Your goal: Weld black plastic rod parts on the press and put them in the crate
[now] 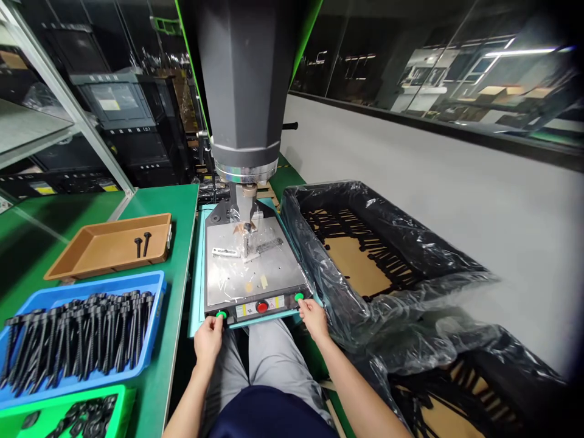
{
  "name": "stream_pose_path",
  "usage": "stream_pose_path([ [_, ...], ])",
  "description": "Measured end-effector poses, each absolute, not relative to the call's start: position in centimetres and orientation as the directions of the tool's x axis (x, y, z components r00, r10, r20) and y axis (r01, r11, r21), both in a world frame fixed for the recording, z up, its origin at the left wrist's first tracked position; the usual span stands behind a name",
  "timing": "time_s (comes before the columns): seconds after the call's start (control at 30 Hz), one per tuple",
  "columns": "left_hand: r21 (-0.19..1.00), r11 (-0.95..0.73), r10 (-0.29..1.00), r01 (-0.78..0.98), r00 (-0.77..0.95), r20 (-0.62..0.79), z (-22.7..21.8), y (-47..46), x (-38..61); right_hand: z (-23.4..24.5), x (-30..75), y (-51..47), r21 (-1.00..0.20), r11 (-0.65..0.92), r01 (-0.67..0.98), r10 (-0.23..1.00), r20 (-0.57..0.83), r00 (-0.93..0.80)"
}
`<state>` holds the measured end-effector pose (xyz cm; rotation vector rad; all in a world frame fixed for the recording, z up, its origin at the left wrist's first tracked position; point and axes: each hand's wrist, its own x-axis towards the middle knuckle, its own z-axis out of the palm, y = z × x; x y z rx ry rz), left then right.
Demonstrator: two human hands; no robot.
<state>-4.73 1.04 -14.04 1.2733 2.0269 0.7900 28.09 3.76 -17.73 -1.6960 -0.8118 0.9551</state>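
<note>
A tall grey press machine [246, 91] stands over a metal base plate [253, 267] covered with clear film. A small dark part sits under the press head [246, 234]. My left hand [208, 340] rests at the plate's front left corner, its thumb on the left green button [221, 314]. At the front right corner, my right hand [314, 318] has a finger on the right green button [298, 297]. Both hands are curled, holding nothing. A red button [261, 306] sits between them.
On the green bench to the left lie a brown tray [91, 252] with two black bolts [141, 243], a blue tray [27, 301] of several long black bolts and a green tray [123, 395] of black washers. A crate lined with black plastic [387, 243] is on the right.
</note>
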Motion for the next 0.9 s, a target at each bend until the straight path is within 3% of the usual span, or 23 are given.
stream_pose_path([
  [0.5, 0.792, 0.283, 0.953, 0.541, -0.252, -0.168, -13.6, 0.5, -4.9, -17.3, 27.4, 2.7, -0.966, -0.257, 0.016, 0.878, -0.227, 0.421],
  [0.7, 0.925, 0.284, 0.959, 0.25, -0.084, -0.272, -13.8, 0.0, -3.3, -17.1, 26.8, 1.9, -0.961, -0.268, -0.067, 0.878, -0.272, 0.393],
  [0.9, 0.938, 0.345, 0.937, 0.031, -0.07, -0.342, -13.3, 0.3, -2.5, -16.0, 26.6, 1.5, -0.937, -0.266, -0.226, 0.845, -0.34, 0.413],
])
